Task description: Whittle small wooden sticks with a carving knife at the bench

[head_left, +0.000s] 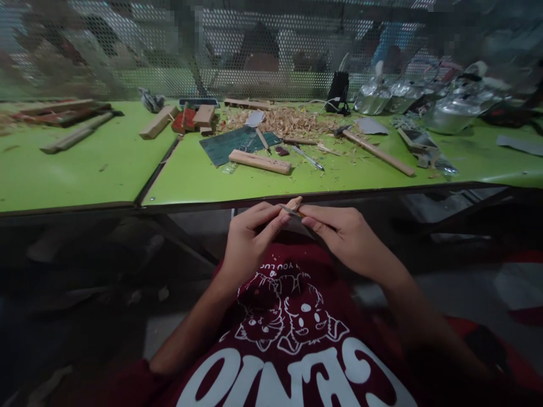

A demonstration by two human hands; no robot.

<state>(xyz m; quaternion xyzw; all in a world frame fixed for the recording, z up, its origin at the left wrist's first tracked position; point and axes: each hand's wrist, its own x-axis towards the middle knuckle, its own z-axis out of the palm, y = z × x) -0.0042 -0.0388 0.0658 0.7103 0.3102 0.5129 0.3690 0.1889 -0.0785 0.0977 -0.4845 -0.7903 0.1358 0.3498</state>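
Note:
My left hand (pixel 258 229) is closed around a small piece of wood (pixel 293 202), whose pale end sticks up between my hands. My right hand (pixel 337 226) grips a carving knife, its blade (pixel 290 210) lying across the wood near my left thumb. Most of the knife's handle is hidden in my right fingers. Both hands are close together over my lap, just below the front edge of the green table (pixel 237 189).
On the table lie a wooden block (pixel 259 161), a dark green mat (pixel 220 146), a pen (pixel 308 158), a hammer (pixel 377 150) and a heap of wood shavings (pixel 292 120). Foil-like silvery containers (pixel 453 107) stand at the right. A perforated metal screen (pixel 254 62) rises behind.

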